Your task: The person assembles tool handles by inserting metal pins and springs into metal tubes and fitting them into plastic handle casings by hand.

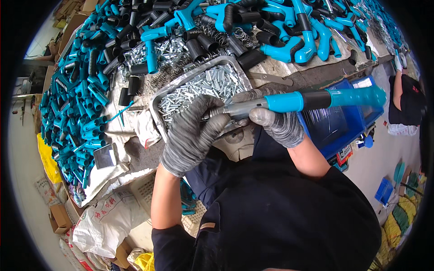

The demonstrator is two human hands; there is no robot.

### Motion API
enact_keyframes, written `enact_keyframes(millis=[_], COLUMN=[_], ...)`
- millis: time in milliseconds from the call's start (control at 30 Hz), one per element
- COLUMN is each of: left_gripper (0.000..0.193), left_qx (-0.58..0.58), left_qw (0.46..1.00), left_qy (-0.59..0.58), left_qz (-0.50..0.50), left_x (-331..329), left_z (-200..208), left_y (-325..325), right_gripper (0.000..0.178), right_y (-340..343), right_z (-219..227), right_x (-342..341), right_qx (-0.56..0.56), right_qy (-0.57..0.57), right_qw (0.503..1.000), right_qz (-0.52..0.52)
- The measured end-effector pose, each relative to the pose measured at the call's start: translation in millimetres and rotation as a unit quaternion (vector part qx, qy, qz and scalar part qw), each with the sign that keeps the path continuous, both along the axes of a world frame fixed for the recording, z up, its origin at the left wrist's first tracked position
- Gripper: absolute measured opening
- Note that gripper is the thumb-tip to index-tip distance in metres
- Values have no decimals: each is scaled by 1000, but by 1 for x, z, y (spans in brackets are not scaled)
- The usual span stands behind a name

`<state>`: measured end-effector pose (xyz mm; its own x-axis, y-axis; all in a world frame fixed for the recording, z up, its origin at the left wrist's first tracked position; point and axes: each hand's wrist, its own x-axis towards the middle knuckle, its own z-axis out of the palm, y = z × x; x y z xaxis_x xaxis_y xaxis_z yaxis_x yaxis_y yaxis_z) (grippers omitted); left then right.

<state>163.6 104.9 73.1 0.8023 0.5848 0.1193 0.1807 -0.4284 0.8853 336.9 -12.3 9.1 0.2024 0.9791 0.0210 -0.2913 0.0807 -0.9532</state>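
A long teal and black handle (315, 100) with a grey metal tube at its left end lies across both my hands, above the front of the worktable. My right hand (279, 118), in a grey striped knit glove, is closed round its middle, thumb along the near side. My left hand (193, 135), gloved alike, closes its fingertips about the end of the metal tube; whether a small part is also pinched there is hidden. Just behind the hands stands a metal tray (157, 100) full of small silver pins (212, 83).
Teal plastic handle parts (86, 90) heap up at left and back, among black sleeves (196, 49) and loose springs (156, 77). A flat metal strip (271, 79) lies behind my right hand. Blue bins (339, 128) stand at right; a person (407, 99) works beyond them. A white sack (106, 221) sits lower left.
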Motion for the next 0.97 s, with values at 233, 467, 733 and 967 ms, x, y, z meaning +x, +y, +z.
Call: enact_keyframes(millis=[233, 467, 733, 967], left_gripper=[20, 36, 49, 72], left_qx=[-48, 241, 232, 163], left_qw=[992, 967, 970, 983], left_qy=[-120, -76, -77, -66], left_qz=[-2, -34, -15, -54], left_x=[2, 3, 6, 7], left_z=[7, 3, 14, 10], left_y=[-16, -11, -18, -19], right_gripper=[42, 28, 45, 32], right_y=[-10, -6, -17, -19], right_z=[-17, 5, 2, 2], right_x=[2, -10, -1, -3], right_qx=[-37, 14, -33, -2], right_qy=[139, 95, 61, 106], right_qw=[990, 989, 995, 991], right_qz=[-2, -111, -74, -76])
